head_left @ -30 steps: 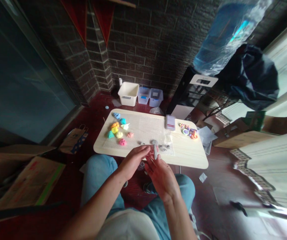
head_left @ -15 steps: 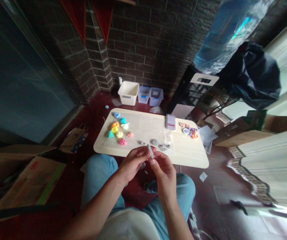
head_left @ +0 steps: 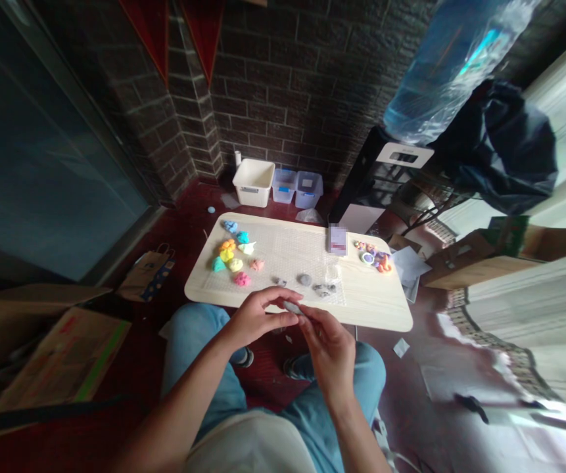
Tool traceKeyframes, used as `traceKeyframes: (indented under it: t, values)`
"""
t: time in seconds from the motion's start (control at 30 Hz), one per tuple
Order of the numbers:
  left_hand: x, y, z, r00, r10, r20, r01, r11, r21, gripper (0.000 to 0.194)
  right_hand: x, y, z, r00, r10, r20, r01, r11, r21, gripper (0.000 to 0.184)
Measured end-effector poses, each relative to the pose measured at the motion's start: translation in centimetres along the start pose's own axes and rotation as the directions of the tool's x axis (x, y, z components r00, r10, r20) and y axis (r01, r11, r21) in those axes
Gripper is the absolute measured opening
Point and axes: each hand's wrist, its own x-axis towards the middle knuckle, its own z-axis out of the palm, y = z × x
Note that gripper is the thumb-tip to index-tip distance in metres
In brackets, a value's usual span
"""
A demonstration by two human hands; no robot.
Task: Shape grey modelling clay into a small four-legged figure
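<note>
Left hand [head_left: 253, 317] and right hand [head_left: 332, 343] pinched a gray piece [head_left: 292, 307] between their fingers [head_left: 273, 294] by the bench's near edge [head_left: 376, 320].

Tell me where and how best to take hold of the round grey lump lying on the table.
The round grey lump is probably best pinched by its near and far edges, coming down from above. It looks low and rounded, lying on the clear sheet; grey bits lie to its right and a small grey piece to its left, so those sides seem more crowded.
</note>
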Motion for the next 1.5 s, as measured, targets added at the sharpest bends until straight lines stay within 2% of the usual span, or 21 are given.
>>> traceKeyframes:
  t: [0.1,0.2,0.3,0.33,0.37,0.43,0.57,0.67,0.77,0.9,1.07,1.17,1.27,1.3,1.33,1.37,1.43,1.5]
  values:
    - [0.4,-0.5,-0.5,0.998,-0.040,0.044,0.039,0.999,0.024,0.028,-0.1,0.3,0.0,0.992,-0.118,0.047,0.123,0.984,-0.127,0.014]
    - [0.5,-1.3,-0.8,0.991,-0.125,0.057,0.127,0.991,-0.043,0.027,0.2,1.0,-0.2,0.978,-0.128,0.162,0.156,0.973,-0.172,0.017]
    - [0.6,-2.0,-1.1,0.983,-0.176,0.041,0.180,0.973,-0.142,0.024,2.4,3.0,-1.2,0.959,-0.085,0.269,0.154,0.957,-0.246,0.029]
    - [0.6,-2.2,-1.1,0.982,-0.185,0.026,0.187,0.968,-0.167,0.023,3.7,4.0,-1.6,0.958,-0.062,0.279,0.154,0.934,-0.322,0.034]
    - [0.6,-2.3,-1.2,0.981,-0.192,0.008,0.190,0.963,-0.189,0.022,5.1,5.2,-1.9,0.959,-0.044,0.281,0.174,0.874,-0.454,0.034]
    - [0.7,-2.5,-1.3,0.979,-0.201,-0.033,0.188,0.954,-0.235,0.021,8.4,7.6,-2.3,0.957,-0.004,0.291,0.171,0.818,-0.550,0.033]
    - [0.9,-2.7,-1.3,0.975,-0.202,-0.092,0.164,0.935,-0.314,0.028,13.4,12.0,-1.0,0.911,0.095,0.402,0.223,0.708,-0.671,0.030]
    - [0.8,-2.8,-1.2,0.967,-0.222,-0.123,0.165,0.918,-0.360,0.030,15.0,14.0,0.8,0.858,0.173,0.484,0.274,0.643,-0.715,0.033]
    - [0.7,-2.6,-1.4,0.956,-0.246,-0.158,0.162,0.896,-0.415,0.029,15.4,15.3,2.1,0.832,0.244,0.498,0.271,0.605,-0.749,0.035]
    - [0.8,-2.5,-1.8,0.944,-0.237,-0.228,0.133,0.910,-0.394,0.031,15.7,16.0,2.3,0.828,0.295,0.477,0.202,0.637,-0.744,0.035]
    - [1.0,-2.3,-2.2,0.928,-0.197,-0.315,0.098,0.947,-0.305,0.033,16.0,14.4,1.6,0.857,0.270,0.439,0.029,0.825,-0.564,0.036]
    - [1.2,-1.5,-2.2,0.922,-0.114,-0.370,0.030,0.973,-0.227,0.029,14.6,11.6,0.9,0.880,0.223,0.419,-0.083,0.941,-0.328,0.047]
    - [1.2,-0.2,-1.8,0.911,0.049,-0.410,-0.080,0.995,-0.060,0.022,11.7,7.6,0.2,0.898,0.167,0.406,-0.147,0.986,-0.081,0.046]
    - [1.2,0.4,-1.5,0.903,0.115,-0.413,-0.114,0.993,0.027,0.020,10.6,6.3,0.0,0.904,0.156,0.398,-0.181,0.983,0.027,0.045]
    - [1.1,1.0,-1.2,0.895,0.182,-0.407,-0.142,0.982,0.127,0.018,9.5,5.0,0.0,0.902,0.188,0.388,-0.302,0.917,0.260,0.041]
    - [1.0,1.5,-0.8,0.886,0.249,-0.391,-0.166,0.958,0.234,0.016,8.5,3.8,0.0,0.889,0.220,0.402,-0.389,0.826,0.407,0.037]
    - [0.8,2.5,-0.1,0.864,0.371,-0.340,-0.208,0.879,0.429,0.014,6.8,2.1,0.3,0.874,0.254,0.414,-0.462,0.699,0.546,0.031]
    - [0.5,3.0,0.4,0.837,0.464,-0.291,-0.243,0.790,0.563,0.013,5.7,1.0,0.5,0.872,0.278,0.403,-0.480,0.644,0.595,0.029]
